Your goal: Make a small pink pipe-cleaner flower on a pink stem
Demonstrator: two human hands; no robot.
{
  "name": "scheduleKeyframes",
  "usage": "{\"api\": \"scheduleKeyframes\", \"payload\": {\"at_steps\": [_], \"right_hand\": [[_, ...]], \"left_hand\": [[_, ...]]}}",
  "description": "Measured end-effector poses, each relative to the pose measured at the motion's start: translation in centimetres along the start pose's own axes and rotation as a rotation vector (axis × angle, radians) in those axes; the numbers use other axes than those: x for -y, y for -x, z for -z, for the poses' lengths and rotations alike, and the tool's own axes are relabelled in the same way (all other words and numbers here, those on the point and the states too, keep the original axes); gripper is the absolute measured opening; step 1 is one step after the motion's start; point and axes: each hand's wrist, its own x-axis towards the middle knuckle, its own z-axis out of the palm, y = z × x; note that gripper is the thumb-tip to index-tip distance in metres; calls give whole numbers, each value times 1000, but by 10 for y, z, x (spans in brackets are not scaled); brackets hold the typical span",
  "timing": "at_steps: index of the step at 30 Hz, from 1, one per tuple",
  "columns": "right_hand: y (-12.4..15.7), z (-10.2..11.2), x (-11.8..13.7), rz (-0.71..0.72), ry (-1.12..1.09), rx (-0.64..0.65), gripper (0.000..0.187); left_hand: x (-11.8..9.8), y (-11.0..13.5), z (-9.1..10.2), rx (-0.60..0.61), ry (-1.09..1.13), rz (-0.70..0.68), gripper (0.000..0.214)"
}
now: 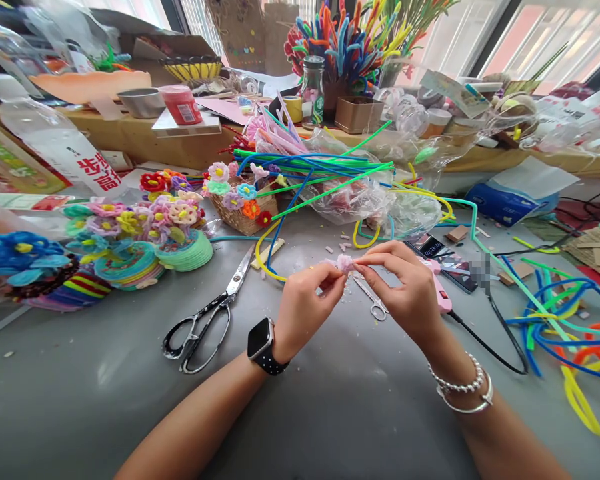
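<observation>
Two hands are working one small pale pink chenille piece [345,262] at the fingertips

The left hand [307,303] is pinching the piece from one side, thumb and forefinger nearly meeting, while the right hand [403,277] is gripping its other side in a similarly narrow pinch. Held between them, the piece is hanging above the grey table [130,413], so fingertips are covering part of it and its exact form is hard to tell.

Doing this well is probably calling for one hand to be steadying while the other is making small adjustments. A light pinch should be sparing the fuzzy pile, since squeezing hard could be flattening it; any wire inside would likely be holding whatever bend it is given, so small, deliberate turns are seeming wiser than repeated rebending. Working above the table is leaving the fingers room to be turning the piece.

Small scissors [376,308] are lying between the hands, and large black-handled scissors [197,330] are resting well to the left. A pink corded tool [441,291], perhaps a glue gun, is sitting just beside the right hand; the wrist is best kept away from it in case it is hot.
</observation>
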Motion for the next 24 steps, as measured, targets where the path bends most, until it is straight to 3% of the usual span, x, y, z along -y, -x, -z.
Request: {"api": "scheduleKeyframes", "payload": {"at_steps": [4, 8, 12, 17, 20, 24], "right_hand": [[1, -3, 1, 40, 65, -18, 6], [5, -8, 1, 197, 219, -100, 6], [8, -9, 0, 301, 272, -172, 13], [3, -4, -2, 101, 54, -147, 10], [1, -2, -2, 8, -18, -90, 8], [1, -3, 0, 10, 4, -85, 12]], "left_hand": [[1, 1, -1, -5, -12, -7, 13], [-2, 2, -1, -5, 17, 24, 14], [-5, -1, 2, 51, 301, 190, 16], [0, -8, 6, 272, 939, 544, 21], [5, -10, 5, 270, 1039, 637, 17], [7, -9, 3, 200, 1038, 618, 11]]}}
